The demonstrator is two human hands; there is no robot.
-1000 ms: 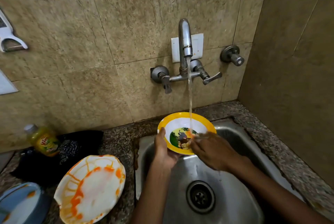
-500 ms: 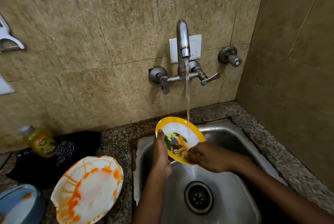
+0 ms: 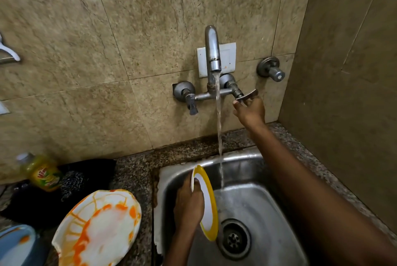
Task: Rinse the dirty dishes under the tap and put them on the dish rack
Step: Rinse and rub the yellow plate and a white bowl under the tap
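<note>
My left hand (image 3: 189, 207) grips a small yellow-rimmed plate (image 3: 207, 203) by its edge, turned nearly upright over the steel sink (image 3: 253, 205), just left of the water stream. The tap (image 3: 212, 50) on the wall runs, its water falling into the basin. My right hand (image 3: 250, 111) is raised to the tap's right lever handle (image 3: 247, 94), fingers touching its underside. A white plate smeared with orange sauce (image 3: 96, 229) lies on the counter to the left of the sink. A blue plate with an orange stain (image 3: 16, 244) sits at the lower left corner.
A yellow dish-soap bottle (image 3: 43, 172) and a black scrubber on a dark cloth (image 3: 71, 182) lie on the granite counter (image 3: 137, 169) at the left. A second valve (image 3: 271, 69) sticks out of the wall at right. The side wall closes in on the right.
My right hand left the plate and rose to the tap's right lever. My left hand lowered the plate, tilted it upright and drew it out of the stream.
</note>
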